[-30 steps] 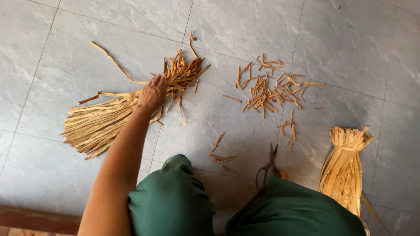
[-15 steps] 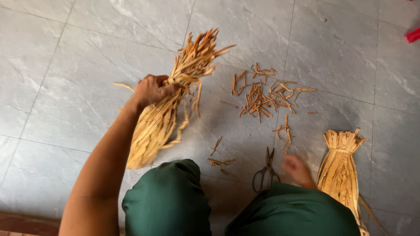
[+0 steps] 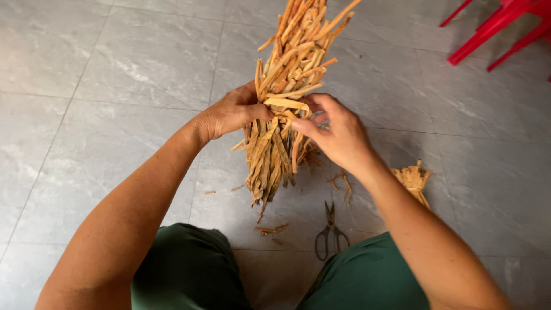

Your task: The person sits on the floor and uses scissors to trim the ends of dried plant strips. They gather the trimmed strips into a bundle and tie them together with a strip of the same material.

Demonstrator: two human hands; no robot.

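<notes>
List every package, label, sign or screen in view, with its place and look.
None in view. Only a bundle of tan dried strips held upright by the left hand and right hand, scissors on the grey tiled floor, a second bundle and red chair legs.

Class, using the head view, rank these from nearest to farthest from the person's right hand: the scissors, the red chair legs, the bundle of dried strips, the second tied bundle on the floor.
Measured from the right hand:
1. Bundle of dried strips: touching it, just left.
2. Second tied bundle: on the floor, lower right.
3. Scissors: on the floor below, between the knees.
4. Red chair legs: top right corner.
</notes>
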